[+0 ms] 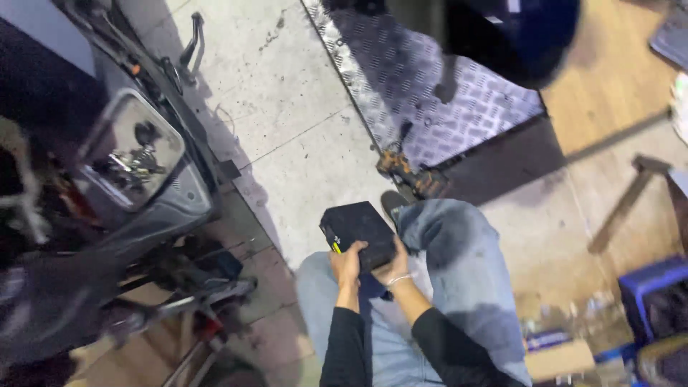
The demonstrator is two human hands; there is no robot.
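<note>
A black box-shaped block with a small yellow mark on its side rests above my lap, between my knees in light blue jeans. My left hand grips its near left corner, thumb on top. My right hand, with a thin bracelet at the wrist, holds the near right edge. Both arms are in black sleeves.
A dark motorbike body with an open tray of small parts stands at the left. An orange-and-black power tool lies on the floor by a chequer-plate ramp. A blue stool and a cardboard box sit at the right.
</note>
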